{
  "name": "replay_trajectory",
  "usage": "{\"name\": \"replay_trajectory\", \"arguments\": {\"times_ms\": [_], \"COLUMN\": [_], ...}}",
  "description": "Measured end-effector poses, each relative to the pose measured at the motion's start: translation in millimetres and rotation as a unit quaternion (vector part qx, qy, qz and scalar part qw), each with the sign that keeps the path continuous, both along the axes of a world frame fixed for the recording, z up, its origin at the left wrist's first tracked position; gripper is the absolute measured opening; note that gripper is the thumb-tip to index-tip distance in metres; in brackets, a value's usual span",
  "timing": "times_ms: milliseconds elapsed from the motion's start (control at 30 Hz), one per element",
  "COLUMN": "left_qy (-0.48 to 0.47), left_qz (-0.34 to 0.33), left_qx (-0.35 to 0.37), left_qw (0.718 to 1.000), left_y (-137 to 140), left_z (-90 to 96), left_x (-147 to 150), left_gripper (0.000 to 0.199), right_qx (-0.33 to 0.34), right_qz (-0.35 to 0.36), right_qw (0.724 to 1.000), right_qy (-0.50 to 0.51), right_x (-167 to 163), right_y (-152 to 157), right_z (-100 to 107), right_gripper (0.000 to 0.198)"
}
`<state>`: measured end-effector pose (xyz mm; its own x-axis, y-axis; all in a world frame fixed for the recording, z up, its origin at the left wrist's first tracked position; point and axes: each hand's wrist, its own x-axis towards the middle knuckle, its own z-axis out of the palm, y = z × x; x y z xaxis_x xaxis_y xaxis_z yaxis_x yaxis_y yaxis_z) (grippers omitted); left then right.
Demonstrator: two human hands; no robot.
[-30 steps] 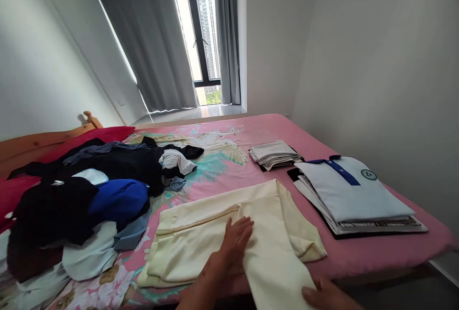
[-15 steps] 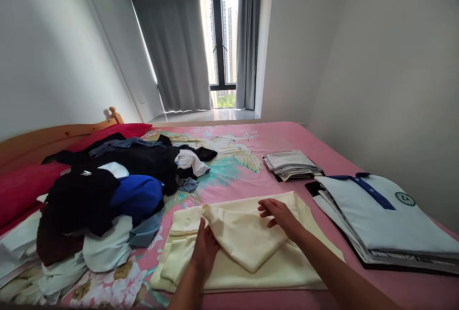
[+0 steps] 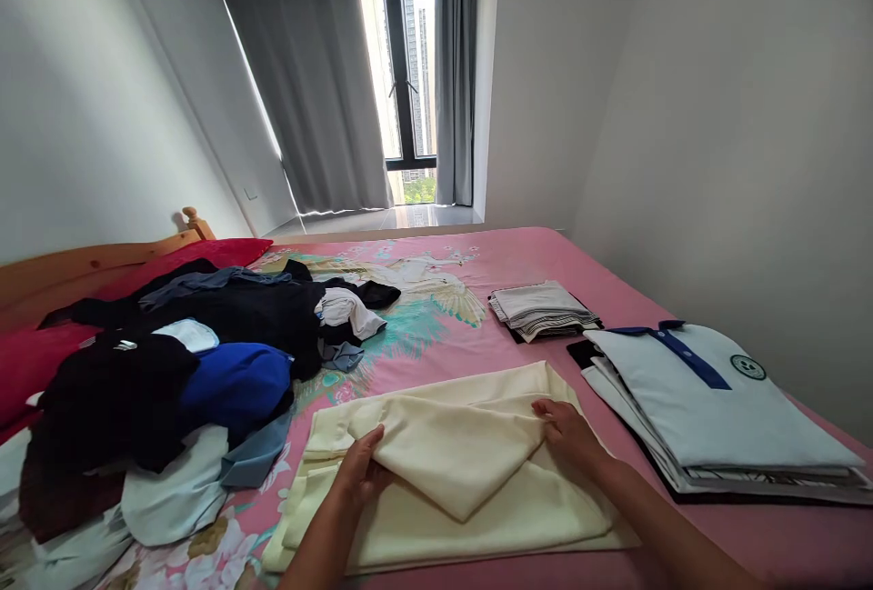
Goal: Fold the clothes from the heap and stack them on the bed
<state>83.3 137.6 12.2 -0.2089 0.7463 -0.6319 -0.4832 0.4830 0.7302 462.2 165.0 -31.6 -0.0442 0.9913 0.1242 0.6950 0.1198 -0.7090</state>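
A cream garment (image 3: 436, 540) lies folded flat on the bed, one part of it turned over into a pointed flap (image 3: 456, 458) that faces me. At the flap's left corner, my left hand (image 3: 361, 467) is closed on the fabric, thumb on top and fingers tucked beneath. My right hand (image 3: 571, 437) pinches the flap's right side, its fingertips on the cloth edge. Whether the garment is trousers or something else, I cannot tell.
A loose heap of dark, blue and white clothes (image 3: 245, 390) covers the left of the bed. To the right lies a stack of folded white polo shirts (image 3: 709, 426); behind it is a smaller grey folded stack (image 3: 542, 308). The bedsheet (image 3: 518, 258) is pink and patterned.
My right hand has come down onto the flap's right side and closed on it. My left hand has closed on the left corner. The view has shifted slightly right.
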Motion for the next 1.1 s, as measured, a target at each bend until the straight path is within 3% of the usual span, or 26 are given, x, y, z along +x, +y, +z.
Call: {"name": "replay_trajectory", "arguments": {"times_ms": [167,367,467,667,933,1100], "left_qy": [-0.01,0.014,0.036,0.15,0.32,0.389], "left_qz": [0.05,0.074,0.055,0.005,-0.017,-0.031], "left_qx": [0.066,0.032,0.047,0.092,0.078,0.072], "left_qw": [0.997,0.997,0.997,0.984,0.944,0.918], "left_y": [-3.0,-15.5,-14.0,-7.9,-10.4,-10.9], "left_z": [9.7,-9.2,-6.1,14.6,-8.1,-7.0], "left_x": [-19.0,-37.9,-46.1,-76.8,-93.2,-101.2], "left_gripper": [0.025,0.016,0.015,0.024,0.024,0.023], "right_qx": [0.007,0.038,0.064,0.077,0.147,0.184], "right_qz": [0.009,-0.004,-0.008,0.007,-0.025,-0.014], "right_qw": [0.999,0.997,0.993,0.987,0.979,0.972], "right_qy": [-0.042,-0.07,-0.096,-0.142,-0.136,-0.145], "right_x": [1.3,-3.4,-3.2,-3.2,-10.9,-15.6], "right_y": [7.4,7.5,8.4,10.0,9.3,8.7], "right_z": [-3.3,-9.9,-21.1,-37.2,-38.3,-31.0], "right_gripper": [0.041,0.042,0.044,0.042,0.046,0.042]}}
